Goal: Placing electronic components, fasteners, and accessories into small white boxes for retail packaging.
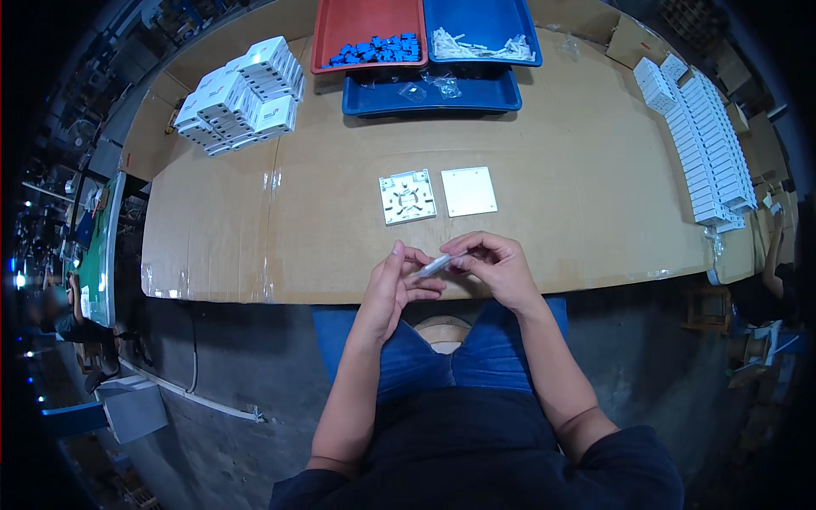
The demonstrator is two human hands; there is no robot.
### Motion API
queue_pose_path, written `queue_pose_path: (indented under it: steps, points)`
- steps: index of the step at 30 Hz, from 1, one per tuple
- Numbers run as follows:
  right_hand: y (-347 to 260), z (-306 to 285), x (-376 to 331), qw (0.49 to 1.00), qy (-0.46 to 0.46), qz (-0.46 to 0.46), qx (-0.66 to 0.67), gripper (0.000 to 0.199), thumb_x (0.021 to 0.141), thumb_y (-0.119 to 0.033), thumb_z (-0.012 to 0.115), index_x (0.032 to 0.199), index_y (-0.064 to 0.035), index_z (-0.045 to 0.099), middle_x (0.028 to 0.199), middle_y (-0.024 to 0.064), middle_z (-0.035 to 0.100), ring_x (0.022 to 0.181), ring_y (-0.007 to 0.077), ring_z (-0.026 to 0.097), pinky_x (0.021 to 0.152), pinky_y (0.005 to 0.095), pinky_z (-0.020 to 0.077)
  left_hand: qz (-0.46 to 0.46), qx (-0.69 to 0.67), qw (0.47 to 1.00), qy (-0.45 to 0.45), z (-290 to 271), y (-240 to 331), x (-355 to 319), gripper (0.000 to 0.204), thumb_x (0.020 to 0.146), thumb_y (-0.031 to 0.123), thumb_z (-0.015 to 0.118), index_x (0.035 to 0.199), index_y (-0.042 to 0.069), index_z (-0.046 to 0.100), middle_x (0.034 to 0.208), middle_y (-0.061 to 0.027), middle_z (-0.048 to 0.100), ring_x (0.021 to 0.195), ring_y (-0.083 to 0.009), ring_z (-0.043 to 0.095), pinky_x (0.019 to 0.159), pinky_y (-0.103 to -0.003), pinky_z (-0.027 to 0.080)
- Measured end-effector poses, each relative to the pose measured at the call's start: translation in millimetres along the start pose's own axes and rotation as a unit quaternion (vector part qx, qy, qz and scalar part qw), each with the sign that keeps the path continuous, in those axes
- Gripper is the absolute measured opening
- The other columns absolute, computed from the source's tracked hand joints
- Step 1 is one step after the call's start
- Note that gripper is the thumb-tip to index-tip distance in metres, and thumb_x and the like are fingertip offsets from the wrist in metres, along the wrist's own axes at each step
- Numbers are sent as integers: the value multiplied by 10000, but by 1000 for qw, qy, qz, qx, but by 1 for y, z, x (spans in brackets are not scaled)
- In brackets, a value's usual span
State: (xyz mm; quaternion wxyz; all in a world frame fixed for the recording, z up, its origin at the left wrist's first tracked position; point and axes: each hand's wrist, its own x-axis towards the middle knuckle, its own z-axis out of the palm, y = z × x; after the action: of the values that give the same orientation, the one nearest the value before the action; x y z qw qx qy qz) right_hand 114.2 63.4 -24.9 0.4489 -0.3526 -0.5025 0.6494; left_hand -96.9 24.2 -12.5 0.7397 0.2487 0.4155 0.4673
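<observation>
In front of me, just off the table's near edge, my right hand (500, 265) pinches a small, slim whitish piece (435, 265); its exact kind I cannot make out. My left hand (395, 285) is beside the piece's lower left end, thumb raised and fingers apart. Whether those fingers touch it is hard to see. Beyond my hands, a square white tray-like part (409, 197) with slots and a moulded inner pattern lies face up. To its right rests a flat, plain white square cover (469, 191).
Stacked white boxes (242, 98) stand at the back left, and long rows of white units (697, 144) line the right. At the back are a red bin (370, 17) of blue parts, a blue bin (480, 17) of white sticks, and a lower blue tray (432, 104).
</observation>
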Motion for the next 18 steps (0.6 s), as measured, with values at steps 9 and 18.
queue_pose_path:
  steps: [9,18]
  points:
    - [-8,-26,-4,987,-132,12,-85,154,892,38,734,1032,-18,764,1291,124,692,1190,200,650,1001,338,523,15,207,977,-40,-12,-2,2,248,1038,165,671,1176,-40,685,875,-27,680,726,-68,582,674,-218,489]
    - [-32,-7,-10,984,-92,-4,-151,159,908,-42,758,1059,-16,715,1223,124,718,1110,205,688,993,344,535,173,426,888,-5,9,10,-5,213,971,118,730,1148,0,724,874,-39,685,843,-105,603,784,-260,496]
